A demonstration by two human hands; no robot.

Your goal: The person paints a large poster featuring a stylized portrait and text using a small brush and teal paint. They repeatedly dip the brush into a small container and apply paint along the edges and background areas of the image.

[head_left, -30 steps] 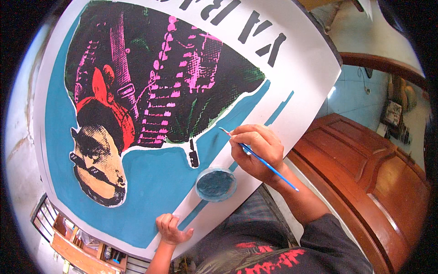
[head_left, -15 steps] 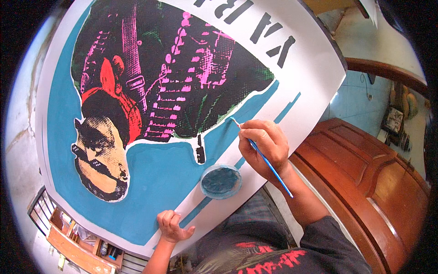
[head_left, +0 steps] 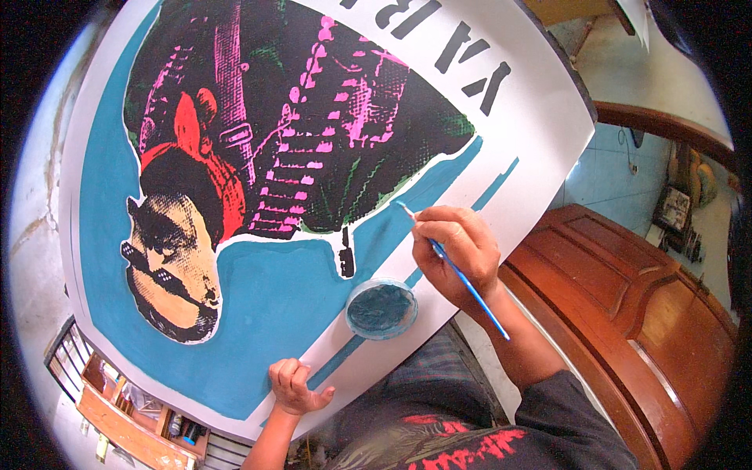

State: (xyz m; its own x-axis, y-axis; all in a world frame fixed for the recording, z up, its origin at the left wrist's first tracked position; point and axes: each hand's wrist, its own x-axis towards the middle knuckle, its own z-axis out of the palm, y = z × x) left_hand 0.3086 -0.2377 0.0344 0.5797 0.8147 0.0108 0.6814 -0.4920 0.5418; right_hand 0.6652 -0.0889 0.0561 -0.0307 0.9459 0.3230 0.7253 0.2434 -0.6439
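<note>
painting in hand: filling the teal ground of a large poster (head_left: 540,133), white-bordered, printed with a dark pink-and-black figure and a face.

right hand (head_left: 458,251) near the poster's right edge, fingers pinched narrow round a thin blue-handled brush (head_left: 462,282); bristle tip touching the paper where the teal band meets the white outline under the dark figure. handle slanting back past the wrist toward the lower right.

left hand (head_left: 294,388) at the poster's lower edge, fingers curled over the border and gripping it, thumb out; seems to be steadying the sheet.

small round pot of teal paint (head_left: 381,309) resting on the poster just inside its lower right edge, just beside the right hand, between the two hands.

step, by judgement: edging the teal along the white outline, with most of the ground already covered and a thin teal strip running parallel to the lower right edge.

next move calls for a light, steady stroke kept off the white line, then a short reach back to the pot without tipping it, sheet held firm.

outside the poster: carved wooden door (head_left: 627,313) at right.
</note>
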